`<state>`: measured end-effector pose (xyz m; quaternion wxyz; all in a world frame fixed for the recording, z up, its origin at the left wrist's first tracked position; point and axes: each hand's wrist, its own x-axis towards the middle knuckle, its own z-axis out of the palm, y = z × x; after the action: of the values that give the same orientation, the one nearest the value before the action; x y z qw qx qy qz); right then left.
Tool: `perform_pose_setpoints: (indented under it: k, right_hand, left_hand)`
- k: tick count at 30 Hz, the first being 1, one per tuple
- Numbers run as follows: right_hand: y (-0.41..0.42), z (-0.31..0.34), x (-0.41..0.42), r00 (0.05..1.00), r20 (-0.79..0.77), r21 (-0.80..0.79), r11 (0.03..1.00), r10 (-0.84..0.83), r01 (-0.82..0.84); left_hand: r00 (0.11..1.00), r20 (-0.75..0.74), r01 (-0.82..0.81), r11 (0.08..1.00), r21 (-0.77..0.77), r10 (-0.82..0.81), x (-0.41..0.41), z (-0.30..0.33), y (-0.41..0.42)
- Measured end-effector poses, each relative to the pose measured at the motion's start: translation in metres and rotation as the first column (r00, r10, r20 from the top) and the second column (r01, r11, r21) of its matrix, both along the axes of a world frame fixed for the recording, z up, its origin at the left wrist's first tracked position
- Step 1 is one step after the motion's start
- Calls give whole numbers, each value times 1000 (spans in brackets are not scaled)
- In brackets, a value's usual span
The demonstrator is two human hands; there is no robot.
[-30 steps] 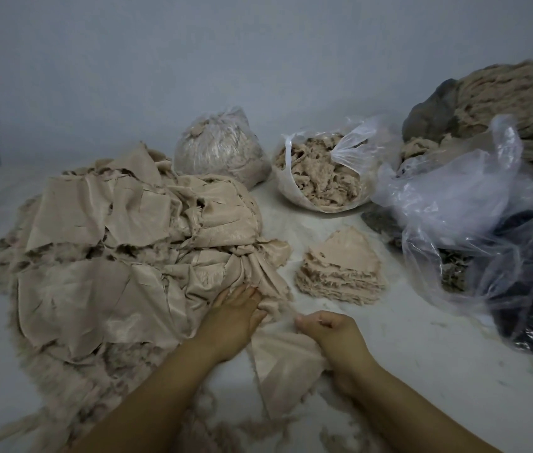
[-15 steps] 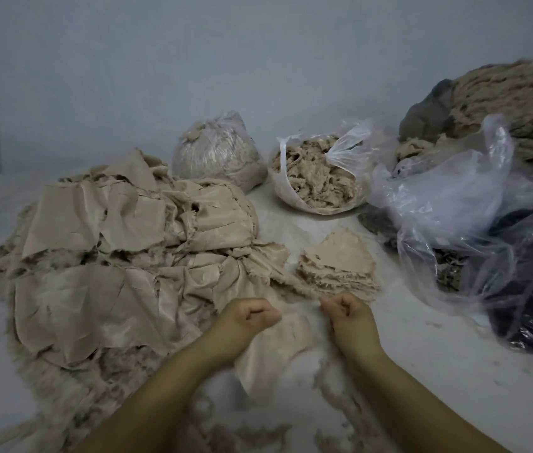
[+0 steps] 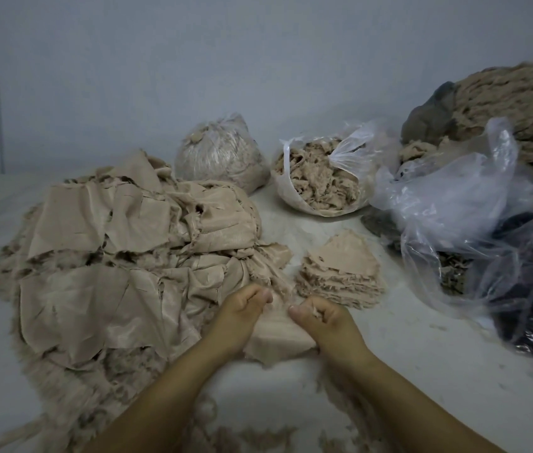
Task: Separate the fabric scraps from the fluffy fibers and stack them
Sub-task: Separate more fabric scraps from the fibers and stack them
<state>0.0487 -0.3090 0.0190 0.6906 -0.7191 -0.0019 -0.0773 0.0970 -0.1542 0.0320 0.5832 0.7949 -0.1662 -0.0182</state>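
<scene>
A big heap of beige fabric scraps mixed with fluffy fibers [image 3: 128,256] covers the left of the white surface. Both hands hold one beige fabric scrap [image 3: 278,335] in front of the heap. My left hand [image 3: 242,312] pinches its upper left edge, and my right hand [image 3: 324,318] pinches its upper right edge, fingers curled. The two hands sit close together. A neat stack of separated scraps [image 3: 340,269] lies just beyond my right hand. Loose fluff [image 3: 258,436] lies on the surface near my forearms.
An open plastic bag of fluffy fibers [image 3: 317,178] and a tied bag [image 3: 219,155] stand at the back. Crumpled clear plastic bags over dark material [image 3: 487,240] crowd the right. A large fiber mound [image 3: 513,103] rises at the far right against the wall.
My left hand left the heap and took hold of the scrap. Both hands lifted the scrap off the surface and drew closer together, now holding it by its top edge.
</scene>
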Motion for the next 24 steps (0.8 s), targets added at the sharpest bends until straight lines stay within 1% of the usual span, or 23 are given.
perform_pose_setpoints:
  k: [2,4,5,6,7,8,10,11,13,14,16,18,19,20,21,22,23,24]
  right_hand:
    - [-4,3,2,998,11,41,997,-69,69]
    - [-15,8,6,990,23,80,987,-139,137]
    - [-21,10,7,991,24,84,988,-134,132]
    - [-25,13,8,995,18,73,992,-103,101]
    - [-28,13,9,998,18,46,997,-67,66]
    - [-28,14,9,999,20,17,999,-35,35]
    - [-23,15,11,999,26,5,1000,22,-22]
    - [-20,17,13,998,20,8,998,57,-57]
    - [-18,23,20,995,8,-1,995,104,-104]
    - [-18,28,24,995,10,13,995,99,-99]
    - [-26,41,36,1000,15,79,997,26,-27]
    - [-40,53,51,994,28,58,993,-102,101]
    - [-48,57,59,985,45,33,986,-166,164]
    - [-57,59,67,973,51,25,975,-223,222]
    - [-65,60,75,961,44,25,962,-273,272]
    - [-72,61,81,946,29,4,946,-323,323]
    - [-80,60,86,928,22,-70,925,-372,373]
    - [-88,58,89,908,19,-228,882,-419,411]
  left_hand:
    - [991,-52,-127,990,-63,124,6,-4,5]
    - [957,-85,-286,951,-119,278,16,-7,17]
    - [945,-70,-325,941,-90,320,19,-9,23]
    - [946,-47,-323,945,-48,321,21,-10,26]
    - [959,-45,-282,959,-33,280,20,-11,26]
    - [973,-97,-216,974,-66,209,19,-11,23]
    - [966,-259,-43,976,-214,-15,14,-11,9]
    - [949,-293,40,964,-261,-118,12,-11,1]
    - [925,-296,151,945,-290,-238,9,-9,-14]
    - [925,-279,170,938,-303,-258,9,-6,-19]
    - [929,-266,139,907,-397,-259,11,2,-27]
    - [924,-328,-13,839,-544,-198,23,6,-34]
    - [926,-349,-96,808,-582,-141,32,8,-37]
    - [936,-347,-157,804,-573,-64,40,10,-41]
    - [943,-331,-188,821,-539,-2,46,11,-44]
    - [953,-300,-185,856,-483,37,51,8,-46]
    - [967,-250,-148,905,-398,48,53,4,-47]
    - [984,-170,-90,964,-249,48,53,-5,-46]
